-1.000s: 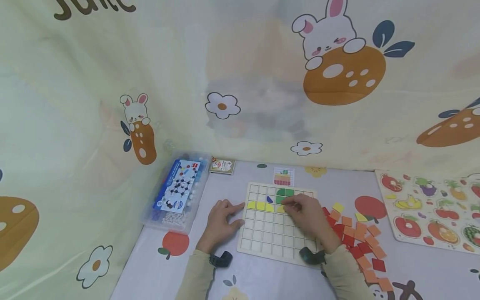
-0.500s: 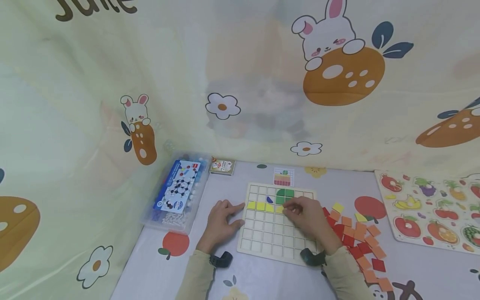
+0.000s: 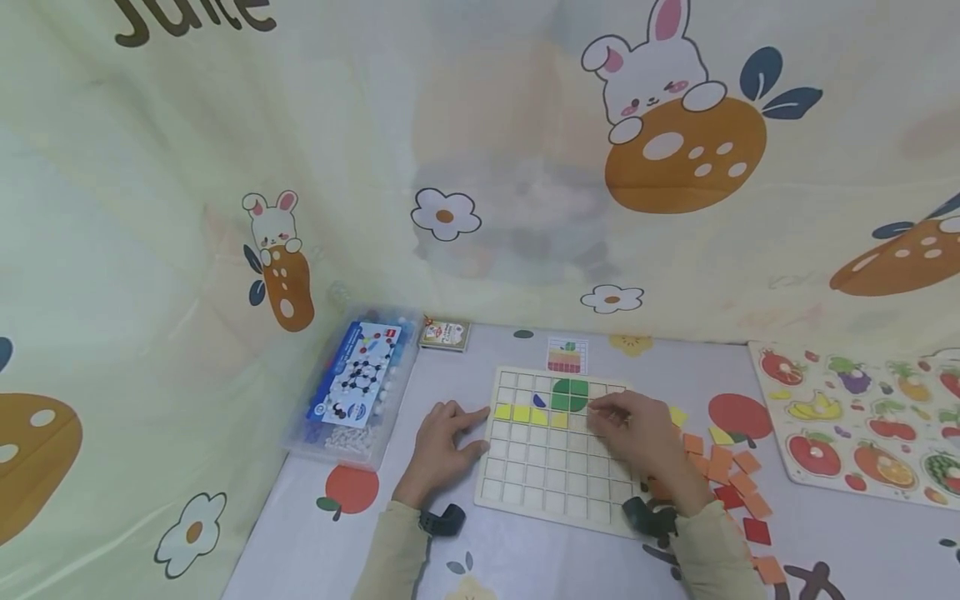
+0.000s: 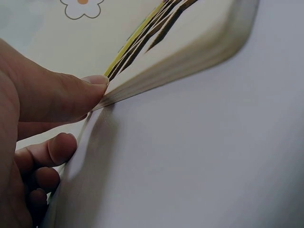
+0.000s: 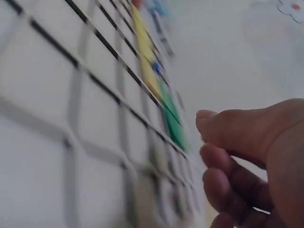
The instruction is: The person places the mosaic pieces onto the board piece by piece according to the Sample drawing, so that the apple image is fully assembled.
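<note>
A pale grid board (image 3: 536,477) lies on the table in the head view. Yellow square tiles (image 3: 521,412) form a row across it, below green pieces (image 3: 570,395) making a leaf shape and a small blue piece (image 3: 539,401). My left hand (image 3: 441,443) touches the board's left edge with index finger and thumb; the left wrist view shows the thumb (image 4: 66,95) against that edge. Over the board's right side is my right hand (image 3: 636,432), fingers loosely bent. In the right wrist view nothing shows between its thumb (image 5: 232,128) and fingers.
Loose orange and red tiles (image 3: 722,463) lie right of the board, partly behind the right forearm. A small picture card (image 3: 567,356) sits behind it. A clear plastic case (image 3: 356,379) and a small box (image 3: 445,334) stand left; a fruit puzzle board (image 3: 842,427) lies far right.
My right hand has let go of a yellow tile at the row's right end and moved right, uncovering the tile and the green pieces. The left hand stays put.
</note>
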The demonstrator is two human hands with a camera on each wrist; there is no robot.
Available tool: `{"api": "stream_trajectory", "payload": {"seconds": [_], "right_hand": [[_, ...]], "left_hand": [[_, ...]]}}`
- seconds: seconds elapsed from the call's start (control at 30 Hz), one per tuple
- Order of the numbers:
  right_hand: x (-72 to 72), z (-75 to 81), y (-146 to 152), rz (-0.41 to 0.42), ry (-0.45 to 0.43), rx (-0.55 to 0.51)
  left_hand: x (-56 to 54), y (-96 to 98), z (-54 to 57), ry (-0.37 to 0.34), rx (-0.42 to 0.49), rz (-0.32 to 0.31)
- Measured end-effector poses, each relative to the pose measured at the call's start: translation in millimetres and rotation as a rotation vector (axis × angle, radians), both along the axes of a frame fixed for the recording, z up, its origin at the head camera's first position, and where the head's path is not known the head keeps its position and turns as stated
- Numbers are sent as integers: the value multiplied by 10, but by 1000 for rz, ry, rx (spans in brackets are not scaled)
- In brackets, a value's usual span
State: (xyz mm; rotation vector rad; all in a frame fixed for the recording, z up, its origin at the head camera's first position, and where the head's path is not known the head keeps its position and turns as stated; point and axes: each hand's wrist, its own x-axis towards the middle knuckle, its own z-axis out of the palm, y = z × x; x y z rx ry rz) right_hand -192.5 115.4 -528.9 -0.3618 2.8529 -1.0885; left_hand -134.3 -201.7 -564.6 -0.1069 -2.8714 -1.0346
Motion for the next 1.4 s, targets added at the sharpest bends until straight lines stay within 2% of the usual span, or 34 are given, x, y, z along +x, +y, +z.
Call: {"api": "stream_trajectory", "payload": {"seconds": [0.1, 0.23, 0.37, 0.6, 0.87, 1.1, 1.33, 1.4], "right_hand": [[-33, 70, 262, -50, -31, 43], [-82, 92, 657, -104, -160, 102], [-119, 61, 918, -97, -211, 146], [-156, -27, 964, -52, -163, 166], [-148, -33, 985, -111, -199, 138], [-155, -79, 1066, -142, -175, 95], [-127, -82, 1100, -227, -55, 77], [-112, -69, 1082, -245, -44, 56]], "left_hand": [[-3, 1, -10, -7, -2, -2], [3, -6, -2, -14, 5, -2], [7, -21, 9, -21, 5, 5], [-11, -25, 0, -34, -2, 19], [-18, -12, -14, -28, -5, 12], [-10, -2, -17, -11, -3, 9], [-3, -1, -7, -21, 16, 11], [-2, -3, -12, -19, 15, 10]]}}
